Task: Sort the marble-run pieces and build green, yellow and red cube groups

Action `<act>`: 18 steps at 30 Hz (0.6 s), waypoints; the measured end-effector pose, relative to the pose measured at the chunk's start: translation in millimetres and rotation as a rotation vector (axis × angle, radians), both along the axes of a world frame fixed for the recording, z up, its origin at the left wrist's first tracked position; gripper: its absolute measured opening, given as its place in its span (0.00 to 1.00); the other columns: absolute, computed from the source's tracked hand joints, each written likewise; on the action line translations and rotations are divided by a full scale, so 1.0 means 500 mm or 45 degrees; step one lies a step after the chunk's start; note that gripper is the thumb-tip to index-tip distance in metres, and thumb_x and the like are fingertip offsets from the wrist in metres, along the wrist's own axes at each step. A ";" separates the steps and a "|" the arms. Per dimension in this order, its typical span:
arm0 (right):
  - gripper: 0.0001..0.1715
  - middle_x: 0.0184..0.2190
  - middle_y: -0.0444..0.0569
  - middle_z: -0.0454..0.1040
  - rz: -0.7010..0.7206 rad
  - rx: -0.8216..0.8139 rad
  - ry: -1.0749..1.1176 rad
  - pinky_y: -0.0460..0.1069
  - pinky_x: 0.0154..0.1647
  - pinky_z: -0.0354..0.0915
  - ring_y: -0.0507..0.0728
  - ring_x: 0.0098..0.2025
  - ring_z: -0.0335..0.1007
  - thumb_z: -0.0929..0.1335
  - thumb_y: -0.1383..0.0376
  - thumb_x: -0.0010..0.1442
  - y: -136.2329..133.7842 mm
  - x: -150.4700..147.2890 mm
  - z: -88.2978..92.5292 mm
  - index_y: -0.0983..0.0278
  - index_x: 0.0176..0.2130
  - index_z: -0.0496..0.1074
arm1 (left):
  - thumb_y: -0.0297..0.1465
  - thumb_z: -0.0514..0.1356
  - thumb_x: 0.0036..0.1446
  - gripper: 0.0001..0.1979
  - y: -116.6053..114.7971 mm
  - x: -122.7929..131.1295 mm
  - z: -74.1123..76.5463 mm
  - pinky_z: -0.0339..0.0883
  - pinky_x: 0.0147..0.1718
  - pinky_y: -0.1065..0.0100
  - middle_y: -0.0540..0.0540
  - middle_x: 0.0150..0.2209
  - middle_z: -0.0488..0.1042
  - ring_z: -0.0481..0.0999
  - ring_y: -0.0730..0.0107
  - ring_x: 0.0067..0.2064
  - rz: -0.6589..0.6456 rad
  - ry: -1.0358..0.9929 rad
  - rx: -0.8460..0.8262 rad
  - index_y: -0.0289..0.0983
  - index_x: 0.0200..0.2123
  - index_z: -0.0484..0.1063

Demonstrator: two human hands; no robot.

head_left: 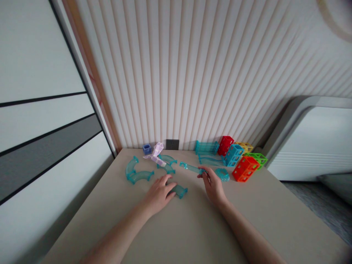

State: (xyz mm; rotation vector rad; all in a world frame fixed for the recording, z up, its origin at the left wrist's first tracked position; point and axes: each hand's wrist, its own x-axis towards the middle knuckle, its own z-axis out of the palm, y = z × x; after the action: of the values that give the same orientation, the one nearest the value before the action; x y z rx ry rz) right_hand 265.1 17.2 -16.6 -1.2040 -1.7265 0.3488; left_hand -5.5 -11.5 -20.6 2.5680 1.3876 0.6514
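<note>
My left hand [160, 193] rests low over the table, with thumb and fingers around one end of a short translucent teal track piece [180, 190]. Part of that piece is hidden under the fingers. In my right hand [213, 184] is the end of a long, straight teal track piece [191, 168], pinched between thumb and fingers and pointing left. Just right of that hand lies a round teal piece [222, 174]. Curved teal track pieces [141, 175] lie to the left, and more curved ones [168, 168] sit behind my left hand.
A lilac checkered piece [158, 149] and a blue cube [147, 148] stand near the ribbed wall. At the back right are teal tracks [207, 148] and red [225, 145], blue [234, 154], yellow [244, 147], green [258, 159] and orange-red [244, 168] open-frame blocks.
</note>
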 end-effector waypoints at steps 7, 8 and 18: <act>0.15 0.50 0.57 0.78 0.313 0.164 -0.127 0.54 0.50 0.73 0.59 0.51 0.77 0.60 0.62 0.72 -0.015 -0.003 0.014 0.60 0.46 0.74 | 0.40 0.61 0.63 0.28 -0.019 0.013 0.000 0.69 0.58 0.52 0.36 0.58 0.71 0.72 0.50 0.59 0.053 -0.347 0.061 0.39 0.63 0.62; 0.15 0.50 0.57 0.78 0.344 0.165 -0.141 0.54 0.50 0.73 0.59 0.52 0.77 0.60 0.63 0.72 -0.017 -0.004 0.015 0.60 0.46 0.74 | 0.40 0.60 0.63 0.27 -0.018 0.013 0.000 0.69 0.57 0.52 0.35 0.57 0.72 0.73 0.51 0.58 0.081 -0.400 0.066 0.38 0.62 0.61; 0.14 0.53 0.56 0.78 0.580 0.116 -0.216 0.52 0.53 0.73 0.57 0.54 0.77 0.60 0.66 0.72 -0.034 -0.022 0.008 0.59 0.49 0.73 | 0.37 0.63 0.61 0.25 -0.011 -0.004 0.015 0.73 0.46 0.60 0.43 0.48 0.77 0.79 0.63 0.43 0.130 -0.566 -0.017 0.41 0.59 0.61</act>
State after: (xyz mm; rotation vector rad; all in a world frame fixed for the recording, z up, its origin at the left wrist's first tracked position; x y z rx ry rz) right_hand 254.0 0.0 -12.4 -0.7838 -2.1399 0.4408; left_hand -7.6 -17.1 -13.1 2.1659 1.3604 1.1394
